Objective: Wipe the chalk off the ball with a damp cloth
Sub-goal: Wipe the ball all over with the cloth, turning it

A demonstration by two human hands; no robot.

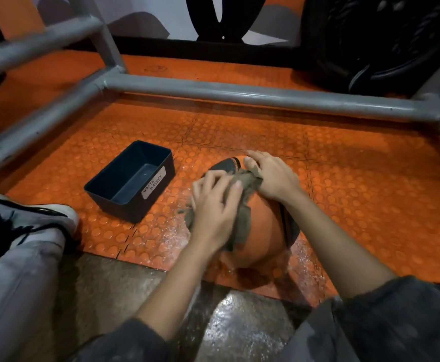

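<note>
An orange ball (262, 228) with dark grey panels rests on the orange studded floor mat in front of me. A crumpled grey-brown cloth (243, 205) is draped over its top and left side. My left hand (215, 205) lies on the cloth with its fingers curled into it, pressing it against the ball; the hand is slightly blurred. On the ball's upper right sits my right hand (272, 176), fingers spread over the top, its thumb side touching the cloth's edge.
A dark box (159, 194) labelled "waste basket" stands on the mat left of the ball. Grey metal frame bars (239, 94) cross behind and to the left. White chalk dust (172, 239) speckles the mat near the ball. My shoe (28, 215) lies at the left.
</note>
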